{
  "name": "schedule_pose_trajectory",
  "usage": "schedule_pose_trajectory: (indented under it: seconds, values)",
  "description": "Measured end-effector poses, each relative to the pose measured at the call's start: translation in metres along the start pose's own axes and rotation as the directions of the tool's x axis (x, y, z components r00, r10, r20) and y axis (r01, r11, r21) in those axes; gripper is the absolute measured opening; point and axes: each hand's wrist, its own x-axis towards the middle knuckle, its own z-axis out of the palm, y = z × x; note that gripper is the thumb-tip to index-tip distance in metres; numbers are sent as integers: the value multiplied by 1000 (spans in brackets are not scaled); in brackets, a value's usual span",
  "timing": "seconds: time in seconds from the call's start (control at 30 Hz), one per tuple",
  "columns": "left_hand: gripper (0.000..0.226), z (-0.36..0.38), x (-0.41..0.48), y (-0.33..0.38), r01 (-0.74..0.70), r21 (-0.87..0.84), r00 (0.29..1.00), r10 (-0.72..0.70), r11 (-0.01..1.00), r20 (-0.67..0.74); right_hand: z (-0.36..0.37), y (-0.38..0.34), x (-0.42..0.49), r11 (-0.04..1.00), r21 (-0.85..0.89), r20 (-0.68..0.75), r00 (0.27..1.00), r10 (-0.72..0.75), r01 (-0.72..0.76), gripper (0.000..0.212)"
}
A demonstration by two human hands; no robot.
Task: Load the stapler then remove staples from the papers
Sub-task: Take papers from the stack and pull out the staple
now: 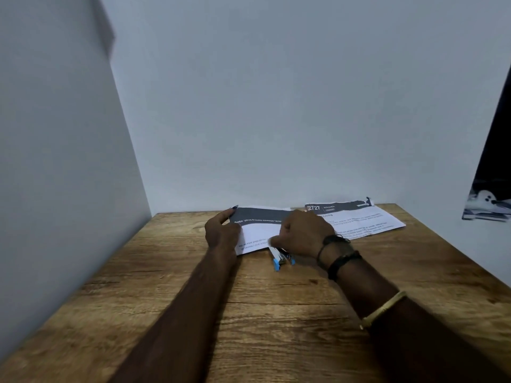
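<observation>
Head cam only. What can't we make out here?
All head view.
stapler: front end hidden under right hand; loaded or not unknown.
staples in papers: too small, partly covered by hands.
left hand: pinching or pressing papers, unclear.
dark object, right edge: cut off.
</observation>
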Motion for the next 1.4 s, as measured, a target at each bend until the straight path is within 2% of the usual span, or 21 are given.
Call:
schedule_pose_trajectory:
  seconds: [0.1,0.23,0.3,0.4,0.5,0.6,0.67,0.77,0.8,0.87,0.97,1.13,1.4]
  values:
    - [59,2,0,-1,4,-8,1000,-4,1000,20,11,-8,-3,989,-150,48,999,12,-4,50]
    - [49,3,4,-4,3,-23,1000,-4,1000,-22,11,-9,-4,986,-164,53,999,10,-1,36]
    - [40,4,7,-7,-1,-43,1000,0,999,-29,3,-7,-2,994,-105,132,991,31,-17,26]
    - [36,3,11,-10,1,-39,1000,-1,999,-17,-13,-2,-1,995,80,322,946,37,-66,28]
    - [36,3,11,-9,9,-20,1000,-10,1000,-7,-23,7,-3,948,279,464,886,6,-153,28]
    - [32,3,10,-8,-5,-3,1000,5,1000,-16,-24,14,-2,824,511,506,861,-57,-246,24]
    - [28,3,9,-8,-22,15,999,22,1000,-26,-22,13,1,667,691,480,867,-135,-279,16]
    - [21,1,5,-7,-52,33,997,54,998,-49,-13,4,14,383,887,356,911,-209,-259,17]
    - [20,1,4,-6,-74,53,995,77,996,-61,-10,0,19,326,918,295,936,-189,-224,15]
    - [18,0,2,-5,-106,61,992,109,992,-58,-3,-10,30,281,949,178,978,-111,-141,8]
    - [23,-1,0,-4,-136,35,990,137,990,-27,7,-21,46,317,947,60,998,-14,-52,14]
    - [28,-1,-2,-3,-209,90,977,212,974,-27,18,-35,61,421,900,-116,993,-17,113,18]
    - [27,0,-9,-2,-325,167,943,331,931,-10,24,-33,66,562,811,-140,986,-89,166,25]
